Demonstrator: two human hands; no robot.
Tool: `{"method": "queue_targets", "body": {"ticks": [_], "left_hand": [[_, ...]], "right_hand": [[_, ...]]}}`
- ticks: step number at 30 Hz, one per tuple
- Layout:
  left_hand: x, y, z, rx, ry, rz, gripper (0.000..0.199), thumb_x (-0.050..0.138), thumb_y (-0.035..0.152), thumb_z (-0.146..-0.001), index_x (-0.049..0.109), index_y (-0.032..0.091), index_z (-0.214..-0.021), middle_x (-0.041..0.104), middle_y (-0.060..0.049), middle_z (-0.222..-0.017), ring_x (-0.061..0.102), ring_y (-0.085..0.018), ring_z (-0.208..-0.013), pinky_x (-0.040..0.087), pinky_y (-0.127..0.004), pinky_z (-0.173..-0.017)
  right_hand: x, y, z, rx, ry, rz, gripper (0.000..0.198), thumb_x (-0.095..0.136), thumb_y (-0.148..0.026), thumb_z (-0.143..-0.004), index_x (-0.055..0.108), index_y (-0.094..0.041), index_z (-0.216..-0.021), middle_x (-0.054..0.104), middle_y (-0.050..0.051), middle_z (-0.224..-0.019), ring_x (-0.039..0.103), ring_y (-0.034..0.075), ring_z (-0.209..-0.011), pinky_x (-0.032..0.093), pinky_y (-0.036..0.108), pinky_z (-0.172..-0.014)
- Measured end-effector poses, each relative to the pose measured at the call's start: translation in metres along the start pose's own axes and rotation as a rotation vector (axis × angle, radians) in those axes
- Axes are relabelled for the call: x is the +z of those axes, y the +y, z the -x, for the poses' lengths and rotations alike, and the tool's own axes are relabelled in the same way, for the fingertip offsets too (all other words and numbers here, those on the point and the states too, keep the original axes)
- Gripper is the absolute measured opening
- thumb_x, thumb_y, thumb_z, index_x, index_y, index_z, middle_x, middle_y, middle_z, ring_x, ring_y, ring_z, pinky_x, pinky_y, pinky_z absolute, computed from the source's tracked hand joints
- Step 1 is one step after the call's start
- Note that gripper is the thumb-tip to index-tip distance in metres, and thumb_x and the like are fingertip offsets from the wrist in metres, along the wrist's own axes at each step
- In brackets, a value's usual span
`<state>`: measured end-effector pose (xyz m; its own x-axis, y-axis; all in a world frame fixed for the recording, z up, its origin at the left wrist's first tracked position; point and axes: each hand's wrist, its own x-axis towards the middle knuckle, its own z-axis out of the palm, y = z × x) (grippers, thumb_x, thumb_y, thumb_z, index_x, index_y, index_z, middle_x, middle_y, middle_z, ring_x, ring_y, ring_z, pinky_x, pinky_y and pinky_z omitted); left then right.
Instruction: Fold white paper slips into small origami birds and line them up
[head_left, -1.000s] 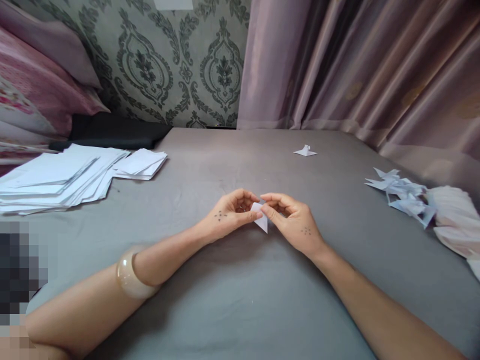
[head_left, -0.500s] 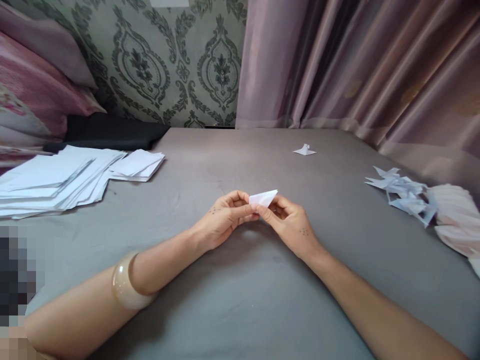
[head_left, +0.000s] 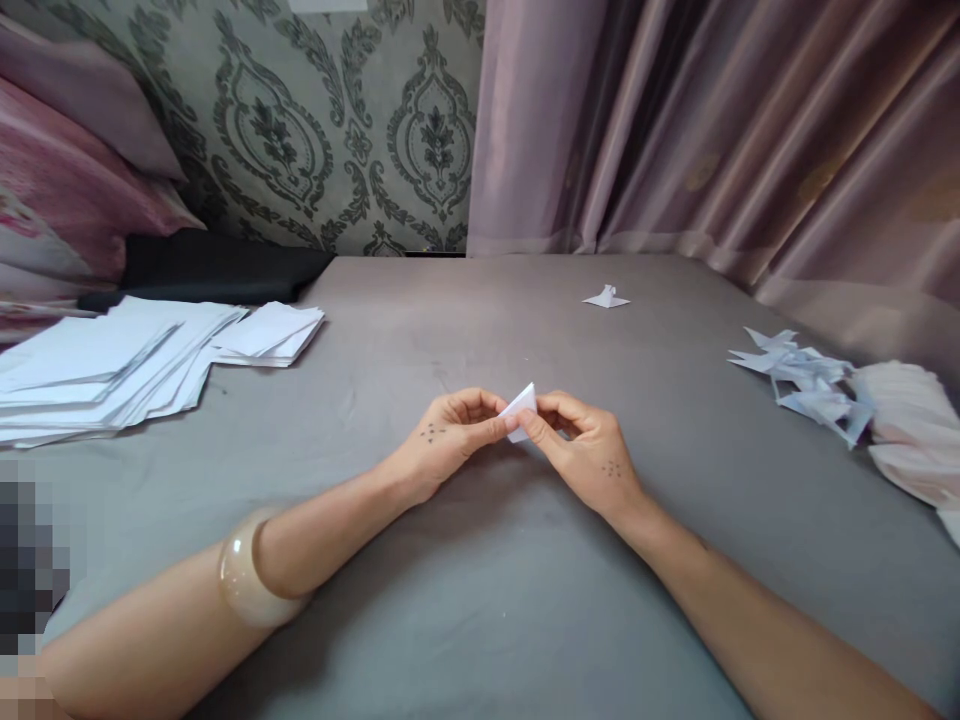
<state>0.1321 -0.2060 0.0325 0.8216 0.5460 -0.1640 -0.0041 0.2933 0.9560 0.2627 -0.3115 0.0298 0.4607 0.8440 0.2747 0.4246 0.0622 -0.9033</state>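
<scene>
Between my two hands is a small folded piece of white paper (head_left: 523, 408), held up over the grey cloth surface with one point upward. My left hand (head_left: 457, 435) pinches its left side between thumb and fingers. From the other side my right hand (head_left: 585, 445) grips it, the thumb pressed on the near face and the fingers behind. The thumbs nearly meet at the paper's lower part, and the fingers cover some of its edges.
Stacks of white paper sheets (head_left: 112, 370) and a smaller pile of cut paper (head_left: 274, 333) lie at left. A folded paper figure (head_left: 607, 297) stands at the back. Several more folded figures (head_left: 810, 385) are heaped at right beside a pale cloth (head_left: 911, 430). A black cloth (head_left: 217, 265) lies back left.
The folded paper has turned in my fingers: its point, which leaned to the right, is now more upright. Both hands stay closed on it. The view has shifted slightly.
</scene>
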Motion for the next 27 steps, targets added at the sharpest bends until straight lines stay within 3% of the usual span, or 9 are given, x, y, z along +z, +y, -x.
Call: {"method": "queue_targets", "body": {"ticks": [7, 15, 19, 23, 27], "left_hand": [[0.001, 0.0, 0.001, -0.025, -0.011, -0.039, 0.022, 0.075, 0.033, -0.073, 0.064, 0.014, -0.076, 0.066, -0.001, -0.074, 0.058, -0.01, -0.067, 0.043, -0.023, -0.066], [0.002, 0.001, 0.002, -0.072, -0.015, -0.061, 0.023, 0.077, 0.032, -0.069, 0.064, 0.015, -0.075, 0.066, -0.001, -0.072, 0.058, -0.01, -0.063, 0.042, -0.022, -0.06], [0.001, 0.003, 0.003, -0.118, -0.017, -0.127, 0.022, 0.075, 0.034, -0.07, 0.066, 0.015, -0.076, 0.067, -0.002, -0.072, 0.056, -0.011, -0.062, 0.041, -0.023, -0.06], [-0.003, 0.002, 0.001, -0.085, -0.032, -0.138, 0.02, 0.072, 0.033, -0.073, 0.07, 0.013, -0.076, 0.067, -0.004, -0.073, 0.056, -0.011, -0.068, 0.042, -0.023, -0.066], [-0.007, 0.0, -0.005, -0.096, 0.107, -0.068, 0.019, 0.072, 0.03, -0.071, 0.069, 0.012, -0.071, 0.064, -0.004, -0.067, 0.053, -0.009, -0.06, 0.041, -0.023, -0.062]], "right_hand": [[0.001, -0.001, 0.001, -0.041, 0.059, -0.043, 0.012, 0.064, -0.032, -0.082, 0.069, -0.022, -0.08, 0.063, 0.0, -0.076, 0.058, 0.013, -0.068, 0.048, 0.028, -0.066], [-0.001, -0.008, 0.001, 0.004, 0.095, -0.112, 0.01, 0.066, -0.031, -0.08, 0.072, -0.023, -0.079, 0.064, 0.0, -0.076, 0.057, 0.013, -0.07, 0.045, 0.027, -0.065], [-0.004, -0.007, -0.001, 0.127, 0.057, -0.154, 0.017, 0.067, -0.037, -0.078, 0.073, -0.022, -0.072, 0.061, -0.001, -0.072, 0.054, 0.012, -0.068, 0.042, 0.027, -0.064], [-0.006, 0.004, -0.005, 0.33, -0.016, -0.322, 0.03, 0.062, -0.048, -0.08, 0.074, -0.02, -0.082, 0.065, 0.001, -0.072, 0.055, 0.013, -0.069, 0.042, 0.029, -0.067], [-0.007, 0.009, -0.009, 0.386, -0.073, -0.313, 0.039, 0.059, -0.054, -0.08, 0.073, -0.019, -0.088, 0.067, 0.004, -0.079, 0.055, 0.012, -0.068, 0.041, 0.027, -0.062]]}}
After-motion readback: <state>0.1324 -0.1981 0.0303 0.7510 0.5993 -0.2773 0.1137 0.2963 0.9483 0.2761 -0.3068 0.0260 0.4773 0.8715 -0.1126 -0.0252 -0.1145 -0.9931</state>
